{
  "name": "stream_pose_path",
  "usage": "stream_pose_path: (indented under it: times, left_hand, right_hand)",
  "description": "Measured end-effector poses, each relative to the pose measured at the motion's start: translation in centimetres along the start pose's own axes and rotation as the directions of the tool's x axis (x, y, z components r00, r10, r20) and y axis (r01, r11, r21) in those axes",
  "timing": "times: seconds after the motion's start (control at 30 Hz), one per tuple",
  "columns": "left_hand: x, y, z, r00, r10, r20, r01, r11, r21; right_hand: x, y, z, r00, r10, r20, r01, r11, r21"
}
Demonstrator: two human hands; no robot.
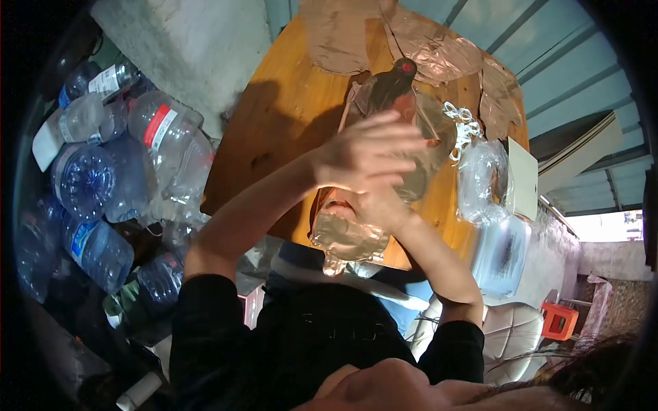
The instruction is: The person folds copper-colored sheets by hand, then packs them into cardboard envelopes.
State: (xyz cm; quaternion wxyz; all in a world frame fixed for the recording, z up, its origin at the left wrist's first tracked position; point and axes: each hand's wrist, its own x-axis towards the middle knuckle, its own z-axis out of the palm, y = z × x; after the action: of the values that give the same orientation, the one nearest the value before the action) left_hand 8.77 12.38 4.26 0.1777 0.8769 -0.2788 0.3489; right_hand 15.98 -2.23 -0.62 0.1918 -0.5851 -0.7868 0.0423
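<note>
A shiny copper-coloured foil piece [349,236], which looks like a flat foil balloon with a narrow tab, lies over the table's near edge. My left hand [370,151], smeared by motion, is above it with its fingers stretched out. Beneath that hand, my right hand [380,205] rests on or just over the foil, its fingers mostly hidden. Beyond my hands is a dark, glossy shape [394,89] with a rounded end and a red spot. Whether it is joined to the copper foil cannot be made out.
More copper foil sheets [439,55] lie along the far side of the wooden table [274,130]. At right are white ribbon or cord [462,129], a clear plastic bag [482,181] and a clear plastic container [504,253]. Several empty plastic bottles [86,178] are heaped at left.
</note>
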Motion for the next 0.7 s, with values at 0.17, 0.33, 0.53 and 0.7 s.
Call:
stream_pose_path:
  times: [0.17,0.33,0.53,0.7]
  left_hand:
    - [-7.7,-1.3,0.6,0.754,-0.629,-0.191,0.657,0.732,0.183]
    - [-9.3,-0.5,0.9,0.815,-0.580,-0.020,0.551,0.762,0.342]
    - [-8.5,0.2,0.5,0.834,-0.544,0.094,0.493,0.811,0.315]
    - [-8.3,0.6,0.8,0.797,-0.559,0.228,0.503,0.824,0.260]
  right_hand:
    - [0.6,0.0,-0.4,0.978,-0.129,-0.163,0.119,0.990,-0.069]
    - [-0.2,0.4,-0.2,0.992,-0.097,-0.077,0.092,0.993,-0.068]
    - [-3.0,-1.3,-1.4,0.986,0.068,-0.151,-0.069,0.998,-0.004]
    - [-4.0,-2.0,-0.6,0.982,0.136,-0.130,-0.142,0.989,-0.039]
